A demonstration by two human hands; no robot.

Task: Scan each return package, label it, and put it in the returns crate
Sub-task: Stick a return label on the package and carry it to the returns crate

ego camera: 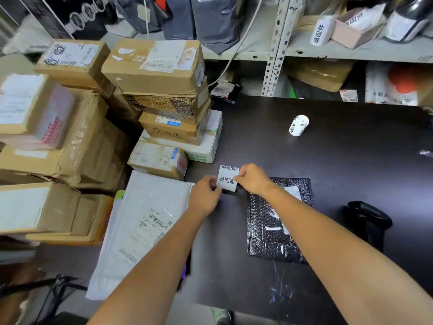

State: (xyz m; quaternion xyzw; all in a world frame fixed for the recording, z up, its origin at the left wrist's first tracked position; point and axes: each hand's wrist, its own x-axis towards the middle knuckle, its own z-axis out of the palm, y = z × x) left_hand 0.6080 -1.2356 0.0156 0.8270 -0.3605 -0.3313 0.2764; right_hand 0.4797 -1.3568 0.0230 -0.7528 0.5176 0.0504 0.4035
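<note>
On the grey metal shelf (339, 51), a small open cardboard box (349, 35) holds white paper printed 退回件. The left hand (205, 195) and right hand (251, 179) both pinch 1 white label strip (227, 178) reading 退回件, fingers clamped on its edges. The black bubble-wrap package (267, 233) lies flat on the dark table (339, 160), partly under the right forearm.

Readable text:
- White paper label strip (226, 178), pinched between left hand (203, 195) and right hand (253, 179): "退回件" in black, printed twice.
- Same "退回件" on the small white label roll (298, 125) standing on the black table (351, 160).
- Also on the white roll (319, 31) on the grey metal shelf (351, 51), and on the paper in the open pinkish cardboard box (353, 19) beside it.
- Brown-and-black printed carton (168, 104) in the stack: "PURSUE ESSENCE", repeated.
- White bubble mailer (140, 231): "8元" near its lower edge. Barcode digits too small to read.
- Other shipping labels blurred.
</note>
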